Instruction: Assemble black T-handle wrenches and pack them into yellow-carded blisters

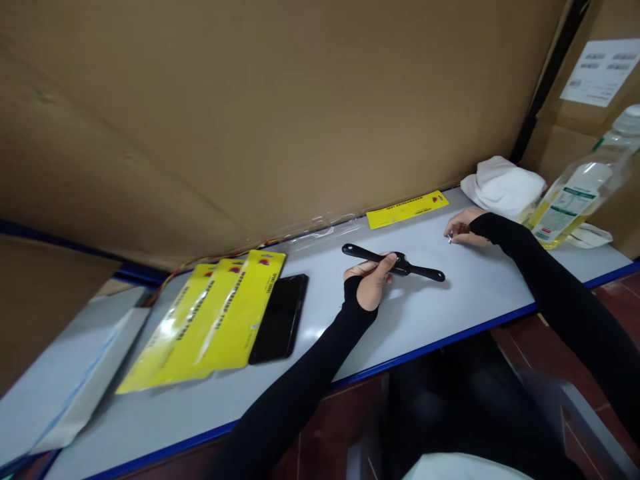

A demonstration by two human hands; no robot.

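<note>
1. Pale tabletop lies beneath.
2. My left hand grips the black spokeshave above it; my right hand pinches a small metal piece.
3. Handling step, I judge; moving either calls for steady fingers.

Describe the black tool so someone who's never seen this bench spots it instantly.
On the pale grey tabletop, go right from the overlapping yellow cards to the left hand. Its fingers hold the black tool, a slim bar, wider mid-length, with a hole at each rounded end. The other black item, a flat rectangular slab, lies beside those cards.
</note>
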